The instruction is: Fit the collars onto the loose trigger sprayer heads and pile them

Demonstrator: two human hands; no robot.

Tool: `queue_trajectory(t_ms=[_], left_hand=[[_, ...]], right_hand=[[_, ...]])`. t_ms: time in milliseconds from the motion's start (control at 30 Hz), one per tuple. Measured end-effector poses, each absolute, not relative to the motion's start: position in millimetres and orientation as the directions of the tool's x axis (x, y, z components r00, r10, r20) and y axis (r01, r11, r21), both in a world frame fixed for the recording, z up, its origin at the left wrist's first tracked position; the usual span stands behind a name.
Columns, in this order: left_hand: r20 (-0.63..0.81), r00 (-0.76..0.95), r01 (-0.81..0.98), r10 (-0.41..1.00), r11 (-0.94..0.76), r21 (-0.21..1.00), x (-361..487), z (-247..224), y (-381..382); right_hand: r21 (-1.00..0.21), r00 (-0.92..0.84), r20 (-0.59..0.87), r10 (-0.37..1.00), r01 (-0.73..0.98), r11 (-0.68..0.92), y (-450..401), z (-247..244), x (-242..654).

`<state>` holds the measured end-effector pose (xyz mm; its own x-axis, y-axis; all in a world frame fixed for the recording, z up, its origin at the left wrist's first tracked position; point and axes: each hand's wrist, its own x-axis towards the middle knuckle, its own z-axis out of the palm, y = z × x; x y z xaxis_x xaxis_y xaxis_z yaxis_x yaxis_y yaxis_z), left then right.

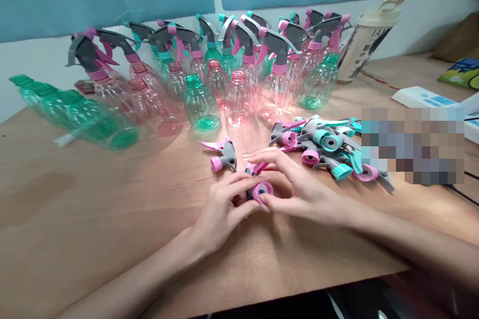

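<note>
A grey and pink trigger spray head is held low over the wooden table between my hands, its pink collar facing me. My left hand is closed around its grey body from the left. From the right, my right hand has its thumb at the collar and its fingers over the pink trigger. Just beyond my left hand lies another grey and pink spray head. A pile of spray heads with pink and turquoise collars lies to the right, past my right hand.
Behind the hands stand open clear bottles, one green and one pink, among several bottles with spray heads fitted. Green bottles lean at the left. A cream tumbler and white power strip are at the right.
</note>
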<state>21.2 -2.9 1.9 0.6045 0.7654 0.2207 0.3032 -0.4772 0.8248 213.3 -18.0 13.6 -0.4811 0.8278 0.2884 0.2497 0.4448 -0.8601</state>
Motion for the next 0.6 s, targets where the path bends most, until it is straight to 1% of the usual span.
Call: queue_trajectory(t_ms=[67,133,267,333,400,500,600], left_hand=[[0.239,0.592,0.315,0.769,-0.494,0.81,20.1,0.7,-3.1],[0.251,0.584,0.329,0.772,-0.507,0.797,19.9,0.2,-3.7],[0.26,0.599,0.353,0.757,-0.541,0.763,21.9,0.3,-6.1],[0.27,0.611,0.353,0.744,-0.562,0.748,23.0,0.9,-7.3],[0.283,0.62,0.34,0.732,-0.575,0.744,23.3,1.5,-8.0],[0.286,0.607,0.327,0.741,-0.562,0.76,22.2,1.5,-7.5],[0.259,0.578,0.323,0.773,-0.509,0.798,20.8,-0.1,-6.2]], right_hand=[[-0.862,-0.454,0.318,0.833,0.227,0.453,-19.7,11.3,209.4],[-0.845,-0.43,0.33,0.84,0.263,0.466,-20.7,11.7,207.1],[-0.726,-0.353,0.439,0.826,0.402,0.558,-21.5,15.4,204.9],[-0.703,-0.345,0.465,0.815,0.417,0.577,-21.5,17.0,204.6],[-0.753,-0.36,0.411,0.838,0.384,0.534,-21.3,18.1,205.2],[-0.882,-0.378,0.246,0.893,0.295,0.368,-20.5,17.7,208.1],[-0.955,-0.377,0.127,0.918,0.203,0.216,-18.8,15.2,211.8]])
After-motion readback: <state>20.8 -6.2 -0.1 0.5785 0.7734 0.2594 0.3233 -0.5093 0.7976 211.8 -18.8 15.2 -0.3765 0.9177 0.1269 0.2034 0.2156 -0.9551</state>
